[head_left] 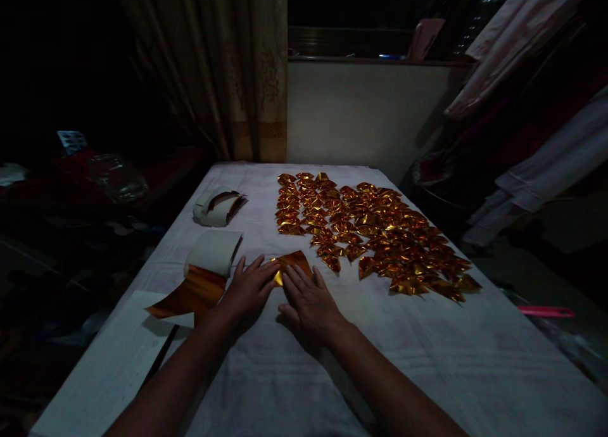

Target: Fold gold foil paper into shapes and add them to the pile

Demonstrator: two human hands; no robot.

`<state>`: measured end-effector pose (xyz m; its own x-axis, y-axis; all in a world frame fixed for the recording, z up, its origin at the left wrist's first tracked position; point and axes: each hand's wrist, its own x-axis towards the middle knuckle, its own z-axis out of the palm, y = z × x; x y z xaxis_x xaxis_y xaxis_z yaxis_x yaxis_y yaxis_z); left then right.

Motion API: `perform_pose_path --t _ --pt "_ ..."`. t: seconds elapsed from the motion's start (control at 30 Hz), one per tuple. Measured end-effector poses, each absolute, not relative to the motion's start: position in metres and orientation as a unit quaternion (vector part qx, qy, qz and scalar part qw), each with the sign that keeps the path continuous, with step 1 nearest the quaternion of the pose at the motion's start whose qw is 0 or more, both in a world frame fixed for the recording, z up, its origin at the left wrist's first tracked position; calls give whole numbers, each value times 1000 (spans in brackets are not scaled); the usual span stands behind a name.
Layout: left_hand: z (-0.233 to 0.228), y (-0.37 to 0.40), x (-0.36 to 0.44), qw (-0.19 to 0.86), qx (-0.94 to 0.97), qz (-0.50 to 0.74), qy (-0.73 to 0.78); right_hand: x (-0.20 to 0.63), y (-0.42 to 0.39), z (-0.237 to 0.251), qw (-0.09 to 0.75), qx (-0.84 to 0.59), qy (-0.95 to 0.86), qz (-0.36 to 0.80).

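A sheet of shiny gold foil paper [295,258] lies on the cloth-covered table under my fingertips. My right hand [308,301] rests on it palm down, fingers stretched flat across its near part. My left hand [249,289] is at the foil's left edge, its fingers spread and one fingertip touching it. Just left of that hand, a curled stack of foil sheets with pale backing [213,253] stands on the table. A loose gold sheet [202,292] slants down from its front. Folded gold foil pieces [380,228] sit in rows and a heap beyond my right hand.
Farther back on the left is another curled pale bundle [218,208]. A white flat board or box [102,354] lies along the table's left edge. A curtain [237,76] hangs behind the table, and clothes [560,152] hang at the right. A pink handle [546,311] shows beyond the right edge.
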<state>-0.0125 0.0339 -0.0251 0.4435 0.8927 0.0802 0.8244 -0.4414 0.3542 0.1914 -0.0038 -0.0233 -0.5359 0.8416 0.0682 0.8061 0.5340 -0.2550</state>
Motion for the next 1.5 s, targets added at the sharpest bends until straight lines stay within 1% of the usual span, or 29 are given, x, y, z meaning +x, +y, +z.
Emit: perform_pose_path --t 0.13,0.33,0.67,0.83,0.93,1.07,1.17,1.3,1.4,1.5 --pt "-24 48 -1 100 829 135 534 186 14 -22 94 -479 -865 113" --pt "-32 35 7 47 818 188 541 181 5 -30 116 -493 -853 126" --pt "-33 23 -5 -10 846 170 505 191 20 -23 110 -498 -851 125" --pt "-35 21 -5 -9 851 178 495 191 27 -28 168 -493 -845 123" --pt "-38 22 -4 -16 853 183 489 190 37 -30 219 -534 -805 136" --pt "-43 23 -1 -37 848 200 489 188 55 -31 278 -588 -736 187" --pt "-46 23 1 -56 844 211 489 188 63 -37 331 -563 -728 207" --pt "-45 22 3 -73 842 212 490 189 68 -48 410 -511 -737 167" --pt "-41 23 5 -63 846 201 490 190 75 -55 412 -494 -756 118" --pt "-39 25 6 -45 855 191 480 193 81 -60 397 -515 -754 88"
